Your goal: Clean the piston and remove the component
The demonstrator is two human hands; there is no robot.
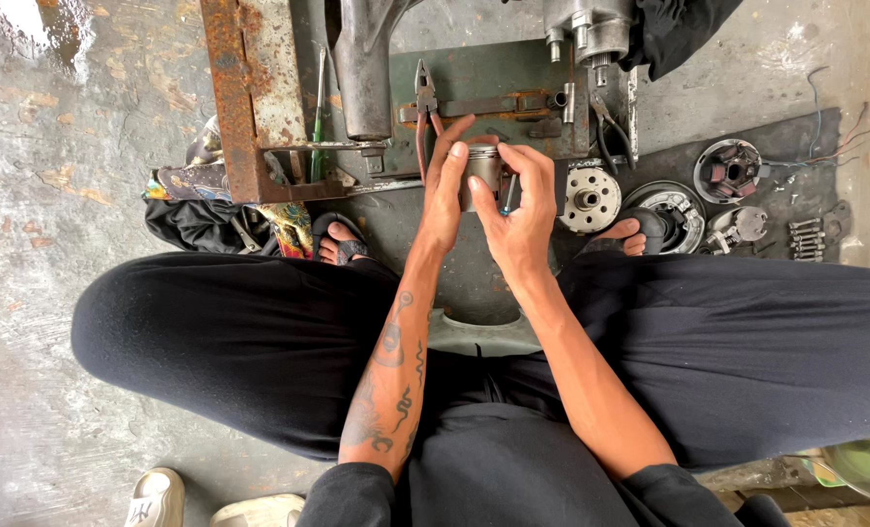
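Both hands holding a metal piston above the workshop floor.

We see the left hand [445, 195] and right hand [518, 220] closed around a short grey metal piston [482, 168], the grip of each wrapped on opposite sides, fingers [455, 137] curled over its top; the right hand also pinches a thin blue-tipped tool [508, 195]. The piston is held between the knees, above the concrete floor [54, 244]. Beyond it lie pliers [423, 107], a green screwdriver [317, 122], a rusty steel frame [249, 98] and a round flywheel [591, 198].
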